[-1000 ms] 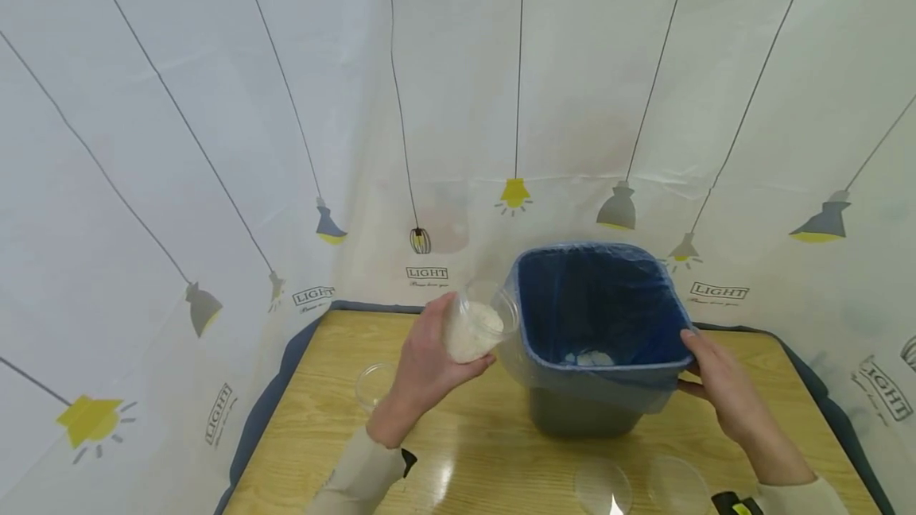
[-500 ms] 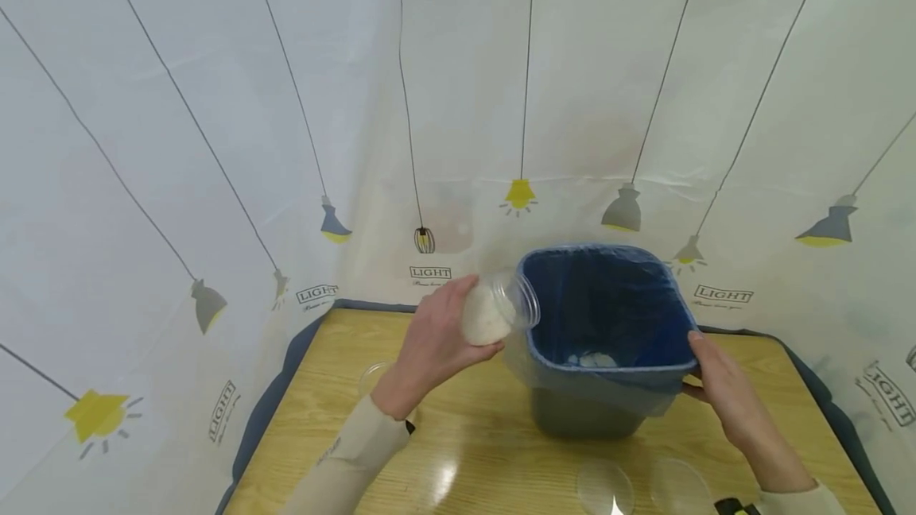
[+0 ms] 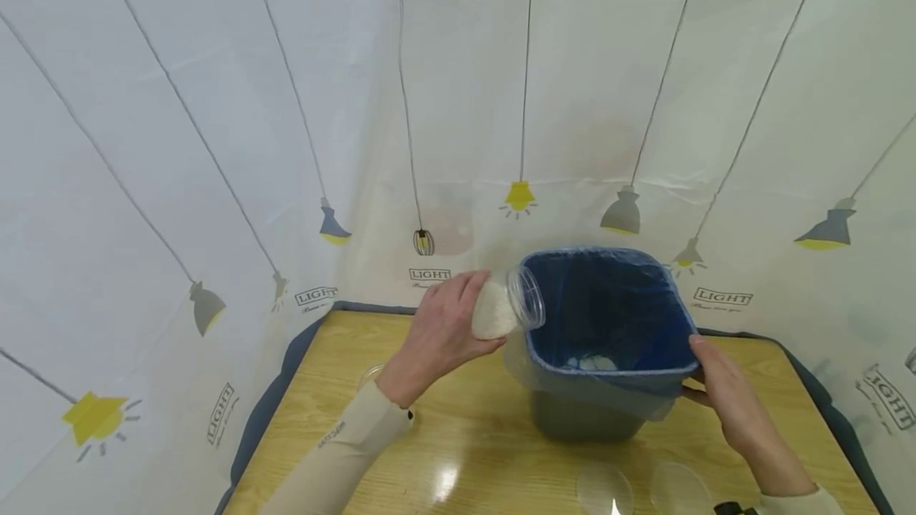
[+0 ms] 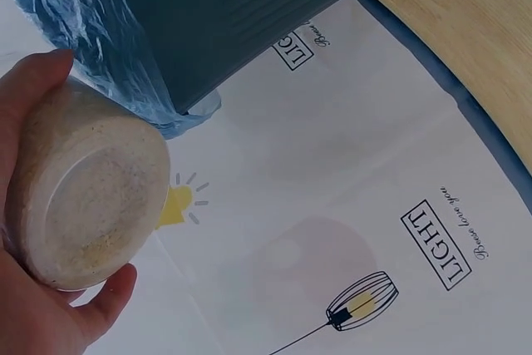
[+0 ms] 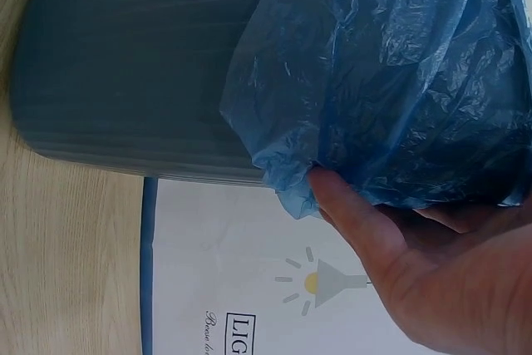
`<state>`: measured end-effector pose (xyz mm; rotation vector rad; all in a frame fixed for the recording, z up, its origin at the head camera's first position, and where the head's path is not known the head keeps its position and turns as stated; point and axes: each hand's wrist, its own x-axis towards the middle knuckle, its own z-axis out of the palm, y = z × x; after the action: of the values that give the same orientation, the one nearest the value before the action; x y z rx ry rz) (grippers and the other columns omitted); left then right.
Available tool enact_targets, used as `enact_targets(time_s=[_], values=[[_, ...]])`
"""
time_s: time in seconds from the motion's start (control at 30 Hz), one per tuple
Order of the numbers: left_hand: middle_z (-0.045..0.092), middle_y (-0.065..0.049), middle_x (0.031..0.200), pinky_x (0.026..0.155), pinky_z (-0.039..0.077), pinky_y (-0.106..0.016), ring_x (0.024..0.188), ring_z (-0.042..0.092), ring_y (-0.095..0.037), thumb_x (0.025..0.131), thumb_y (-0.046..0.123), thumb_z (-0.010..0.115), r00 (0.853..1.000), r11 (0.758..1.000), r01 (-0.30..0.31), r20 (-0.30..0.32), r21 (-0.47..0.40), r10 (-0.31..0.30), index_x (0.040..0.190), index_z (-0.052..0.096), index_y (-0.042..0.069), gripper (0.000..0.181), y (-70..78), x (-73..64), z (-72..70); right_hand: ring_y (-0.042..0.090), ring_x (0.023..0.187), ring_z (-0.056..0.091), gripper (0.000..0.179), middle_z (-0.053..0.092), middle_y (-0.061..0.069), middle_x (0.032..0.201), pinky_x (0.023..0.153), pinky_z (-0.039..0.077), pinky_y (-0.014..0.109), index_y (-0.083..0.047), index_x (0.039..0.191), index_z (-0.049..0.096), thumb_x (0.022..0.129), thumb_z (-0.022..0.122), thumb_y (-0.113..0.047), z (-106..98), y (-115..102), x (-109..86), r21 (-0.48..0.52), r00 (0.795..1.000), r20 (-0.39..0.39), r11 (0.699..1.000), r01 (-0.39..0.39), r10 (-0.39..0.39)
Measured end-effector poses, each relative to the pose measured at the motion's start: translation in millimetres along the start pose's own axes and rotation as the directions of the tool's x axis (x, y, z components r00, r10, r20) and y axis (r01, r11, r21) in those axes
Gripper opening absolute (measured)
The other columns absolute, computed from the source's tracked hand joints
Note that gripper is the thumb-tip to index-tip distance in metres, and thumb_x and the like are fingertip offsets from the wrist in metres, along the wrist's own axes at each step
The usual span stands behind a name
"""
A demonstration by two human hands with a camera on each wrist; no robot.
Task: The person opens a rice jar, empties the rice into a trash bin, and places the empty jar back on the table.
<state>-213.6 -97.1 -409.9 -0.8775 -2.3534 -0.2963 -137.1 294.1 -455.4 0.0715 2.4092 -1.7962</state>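
Observation:
My left hand [image 3: 445,332] grips a clear plastic jar [image 3: 502,307] partly filled with fine white grains, perhaps rice. The jar lies tilted on its side, its mouth at the left rim of a grey trash can [image 3: 587,412]. In the left wrist view the jar's base [image 4: 104,214] faces the camera. A blue bag [image 5: 341,81] lines the can and folds over its rim. My right hand [image 3: 733,400] holds the can's right rim through the bag, thumb in front, other fingers partly hidden. Something whitish [image 3: 592,362] lies inside the can.
Two clear round lids [image 3: 604,487] lie on the wooden table [image 3: 472,435] near its front. Another clear round item [image 3: 370,374] sits partly hidden behind my left wrist. A printed white sheet [image 3: 458,102] stands behind and beside the table.
My left hand has moved right and a little up, tipping the jar further so its mouth faces the trash can. My right hand has stayed on the rim.

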Motion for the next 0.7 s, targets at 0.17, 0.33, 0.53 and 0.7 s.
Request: enact_targets(time_s=[0.17,0.33,0.53,0.7], values=[[0.063,-0.013,0.13,0.088,0.056,-0.046,0.114,0.063,-0.03,0.068,0.051,0.093,1.0,0.999,-0.029,0.006,0.039,0.028,0.142,0.051,0.005,0.097,0.6,2.5,0.2,0.0,0.116,0.058,0.078,0.026,0.041,0.156,0.087,0.057,0.03,0.016,0.157,0.011,0.113,0.016,-0.047,-1,-1,0.4,-0.019,1.0,0.007,1.0,-0.007,0.007],[0.064,-0.013,0.129,0.088,0.055,-0.045,0.112,0.064,-0.031,0.069,0.048,0.093,0.997,0.994,-0.07,-0.006,0.083,0.071,0.141,0.053,0.004,0.093,-0.3,5.9,-1.4,0.049,0.143,0.031,0.081,0.022,0.04,0.159,0.092,0.057,0.038,0.014,0.158,0.007,0.111,0.014,-0.051,0,-3,1.0,-0.041,0.999,0.029,0.999,-0.016,0.017],[0.064,-0.014,0.131,0.093,0.054,-0.046,0.114,0.064,-0.03,0.071,0.047,0.091,0.994,0.988,-0.107,0.021,0.109,0.106,0.141,0.053,0.004,0.09,0.1,13.5,-5.4,0.05,0.142,0.032,0.083,0.023,0.041,0.158,0.092,0.057,0.038,0.015,0.158,0.008,0.111,0.014,-0.052,-1,-2,0.0,-0.043,1.0,0.025,0.999,-0.01,0.011],[0.064,-0.014,0.132,0.095,0.053,-0.045,0.116,0.063,-0.03,0.074,0.047,0.09,0.991,0.98,-0.133,0.052,0.146,0.127,0.142,0.052,0.004,0.089,1.8,18.5,-7.2,0.052,0.144,0.028,0.083,0.021,0.041,0.159,0.092,0.057,0.037,0.016,0.158,0.007,0.111,0.014,-0.053,0,-2,-1.3,-0.032,0.999,0.03,0.999,-0.01,0.011]])
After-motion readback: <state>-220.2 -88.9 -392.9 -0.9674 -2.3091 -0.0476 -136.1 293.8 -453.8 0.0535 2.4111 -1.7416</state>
